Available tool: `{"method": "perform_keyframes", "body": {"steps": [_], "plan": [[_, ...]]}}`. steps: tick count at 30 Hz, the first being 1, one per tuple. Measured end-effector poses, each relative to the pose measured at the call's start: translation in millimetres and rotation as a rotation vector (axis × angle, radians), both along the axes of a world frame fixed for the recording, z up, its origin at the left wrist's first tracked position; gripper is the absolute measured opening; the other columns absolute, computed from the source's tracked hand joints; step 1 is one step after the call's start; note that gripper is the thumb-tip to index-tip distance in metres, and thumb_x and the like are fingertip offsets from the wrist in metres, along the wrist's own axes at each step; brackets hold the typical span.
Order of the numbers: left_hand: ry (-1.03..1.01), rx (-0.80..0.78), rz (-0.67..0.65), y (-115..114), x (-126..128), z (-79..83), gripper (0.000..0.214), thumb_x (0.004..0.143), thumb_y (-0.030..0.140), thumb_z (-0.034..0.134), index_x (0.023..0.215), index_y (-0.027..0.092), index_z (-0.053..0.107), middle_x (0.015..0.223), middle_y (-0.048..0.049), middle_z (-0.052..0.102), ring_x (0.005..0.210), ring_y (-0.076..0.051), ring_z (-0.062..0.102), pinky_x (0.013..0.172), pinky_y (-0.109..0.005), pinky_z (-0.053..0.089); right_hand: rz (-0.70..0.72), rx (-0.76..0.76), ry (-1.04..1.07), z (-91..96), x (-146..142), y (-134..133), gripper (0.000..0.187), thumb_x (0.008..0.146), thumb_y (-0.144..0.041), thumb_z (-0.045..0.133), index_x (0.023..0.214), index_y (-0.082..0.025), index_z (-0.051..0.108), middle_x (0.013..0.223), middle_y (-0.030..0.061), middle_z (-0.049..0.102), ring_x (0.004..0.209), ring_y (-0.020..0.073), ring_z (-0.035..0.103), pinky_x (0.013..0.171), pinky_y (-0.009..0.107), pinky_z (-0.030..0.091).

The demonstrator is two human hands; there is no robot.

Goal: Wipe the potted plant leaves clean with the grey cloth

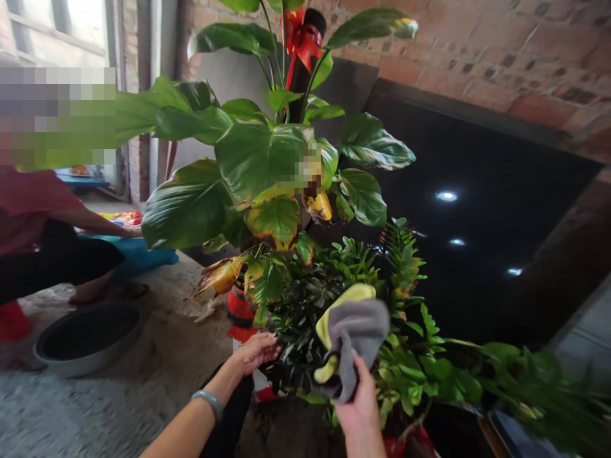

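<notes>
"Forearms, bare, reach up from the bottom edge: the left forearm [186,432] and the right forearm [363,436]. What's biggest beyond them?"

"A broad-leaved potted plant [258,159], some leaves browning and yellow at the edges, with a red ribbon [298,38] tied high on a dark post. Behind it are a brick wall [482,63] and a dark shiny panel [477,210] reflecting small lights."

"And off to the side?"

"At the left, a person in a red top [33,210] and black trousers crouches on the concrete floor [109,394], near a grey basin [88,337]."

"Now the hands?"

"The right hand [360,394] is closed around a bunched grey-and-yellow cloth [353,337], holding it against a dark-leaved shrub [305,312]. The left hand [255,353] has its fingers spread, pinching nothing, and touches the same shrub."

"Where's that shrub?"

"Straight ahead, between the hands, below the big plant, with a ZZ plant [429,375] just to its right. A grey bangle [209,404] circles the left wrist."
</notes>
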State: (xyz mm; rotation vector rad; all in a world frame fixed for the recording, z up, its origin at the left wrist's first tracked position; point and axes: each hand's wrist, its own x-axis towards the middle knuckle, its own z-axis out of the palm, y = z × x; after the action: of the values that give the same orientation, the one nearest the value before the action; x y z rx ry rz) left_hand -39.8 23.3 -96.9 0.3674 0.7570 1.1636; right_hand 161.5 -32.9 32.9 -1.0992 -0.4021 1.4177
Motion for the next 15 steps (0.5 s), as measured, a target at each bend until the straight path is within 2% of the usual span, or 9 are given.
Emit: {"method": "perform_keyframes", "body": {"steps": [2, 4, 5, 7, 9, 11, 13, 15], "plan": [[0.010, -0.004, 0.016, 2, 0, -2.6, 0.029, 0.053, 0.008, 0.080, 0.059, 0.016, 0.053, 0.051, 0.0038, 0.058, 0.055, -0.013, 0.061, 0.057, -0.023, 0.046, 0.092, -0.044, -0.037, -22.5, -6, -18, 0.023, 0.044, -0.040, 0.077, 0.059, -0.026, 0.066, 0.061, -0.0007, 0.070, 0.068, 0.0241, 0.068, 0.068, 0.037, 0.055], [0.021, -0.003, 0.020, 4, 0, -5.3, 0.029, 0.052, 0.008, 0.080, 0.058, 0.015, 0.053, 0.049, 0.0044, 0.057, 0.052, -0.013, 0.059, 0.056, -0.023, 0.045, 0.126, -0.020, -0.066, -34.4, -10, -37, 0.023, 0.047, -0.040, 0.079, 0.060, -0.025, 0.067, 0.067, 0.0031, 0.072, 0.076, 0.0268, 0.068, 0.071, 0.038, 0.054], [0.028, -0.001, 0.021, 5, 1, -6.3, 0.029, 0.051, 0.008, 0.081, 0.058, 0.015, 0.053, 0.049, 0.0047, 0.056, 0.051, -0.012, 0.058, 0.056, -0.023, 0.045, 0.128, 0.003, -0.060, -33.1, -11, -42, 0.024, 0.048, -0.042, 0.079, 0.061, -0.024, 0.069, 0.068, 0.0049, 0.072, 0.077, 0.0281, 0.068, 0.073, 0.040, 0.054], [0.044, 0.004, 0.017, 6, 1, -7.3, 0.030, 0.050, 0.010, 0.082, 0.059, 0.014, 0.054, 0.049, 0.0045, 0.056, 0.050, -0.011, 0.057, 0.056, -0.023, 0.046, 0.120, 0.070, -0.030, -15.6, -6, -42, 0.032, 0.050, -0.052, 0.077, 0.064, -0.024, 0.070, 0.070, 0.0061, 0.073, 0.076, 0.0294, 0.068, 0.075, 0.043, 0.053], [0.059, 0.006, 0.007, 5, 1, -6.8, 0.032, 0.047, 0.011, 0.083, 0.059, 0.014, 0.054, 0.049, 0.0041, 0.057, 0.051, -0.012, 0.057, 0.056, -0.023, 0.045, 0.030, 0.154, 0.027, 12.8, 4, -29, 0.035, 0.050, -0.057, 0.074, 0.066, -0.027, 0.071, 0.070, 0.0033, 0.073, 0.074, 0.0281, 0.068, 0.075, 0.045, 0.052], [0.074, 0.009, -0.004, 4, 0, -5.9, 0.034, 0.046, 0.012, 0.084, 0.059, 0.015, 0.053, 0.048, 0.0045, 0.056, 0.052, -0.012, 0.058, 0.054, -0.023, 0.044, -0.105, 0.193, 0.092, 35.3, 13, -10, 0.028, 0.048, -0.050, 0.076, 0.066, -0.030, 0.070, 0.069, -0.0016, 0.073, 0.071, 0.0240, 0.067, 0.072, 0.043, 0.053], [0.087, 0.015, -0.011, 3, -1, -5.7, 0.035, 0.046, 0.014, 0.084, 0.059, 0.016, 0.052, 0.047, 0.0054, 0.055, 0.052, -0.012, 0.058, 0.054, -0.022, 0.043, -0.161, 0.135, 0.149, 38.2, 15, 3, 0.022, 0.046, -0.038, 0.078, 0.064, -0.029, 0.069, 0.065, -0.0036, 0.072, 0.064, 0.0211, 0.066, 0.067, 0.040, 0.053], [0.102, 0.022, -0.018, 4, -2, -7.1, 0.035, 0.048, 0.016, 0.084, 0.059, 0.016, 0.051, 0.047, 0.0059, 0.054, 0.052, -0.011, 0.057, 0.053, -0.022, 0.043, -0.114, 0.007, 0.170, 18.9, 6, 2, 0.020, 0.043, -0.032, 0.079, 0.059, -0.027, 0.067, 0.059, -0.0040, 0.071, 0.058, 0.0202, 0.064, 0.063, 0.039, 0.053]]}}
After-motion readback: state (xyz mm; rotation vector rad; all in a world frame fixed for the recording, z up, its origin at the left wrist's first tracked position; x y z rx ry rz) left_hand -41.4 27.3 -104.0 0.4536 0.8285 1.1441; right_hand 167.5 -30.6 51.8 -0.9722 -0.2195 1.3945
